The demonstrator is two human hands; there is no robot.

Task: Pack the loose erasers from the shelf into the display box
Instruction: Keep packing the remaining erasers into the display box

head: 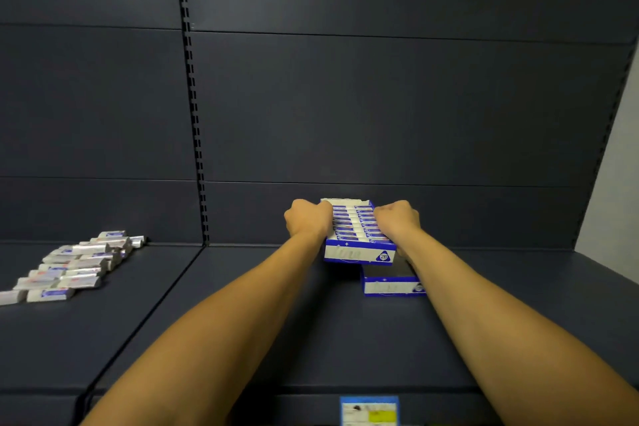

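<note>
At the very front edge of the dark shelf (345,339) sits a small price label (369,411), blue with a yellow patch. Two bare arms reach out over the shelf. A bit further back lies a second blue and white box (390,282), partly under the right arm. Off to the left, the loose erasers (69,266) lie in rows — white with blue wrappers, well apart from the hands. Further back, both hands hold the display box (356,235), one on each side. The left hand (307,220) has its fingers curled round the left side. The right hand (397,220) grips the right side the same way. The box is full of erasers, packed in a neat row. Behind it all stands the dark back wall (380,97).
</note>
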